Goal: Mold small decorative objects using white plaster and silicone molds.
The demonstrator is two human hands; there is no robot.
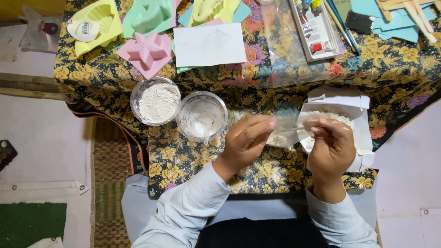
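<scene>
Both hands meet over the near edge of a low table covered in a dark floral cloth [395, 73]. The left hand [245, 140] and the right hand [331, 146] each pinch an end of a small clear plastic bag [287, 126], which stretches between their fingertips; both are closed on it. Just past the right hand lies an opened white paper packet [349, 108] with pale powder inside, partly hidden by that hand.

Left of the left hand, just beside it, stands a clear cup [202, 115] smeared white, with a small spoon leaning in it. Touching that cup on its left is a second clear cup of white powder [155, 101].

Farther back on the table lie coloured moulds: a pink star mould [147, 53], a yellow shell mould [98, 23], a green mould [149, 16] and another yellow one [213, 9]. A blank white sheet [209, 44] rests in front of them. To the far right sit a tray of paint tubes [314, 30], brushes [342, 25], turquoise paper [399, 23] and wooden sticks [413, 14]. Nothing stands between the hands and the cups.
</scene>
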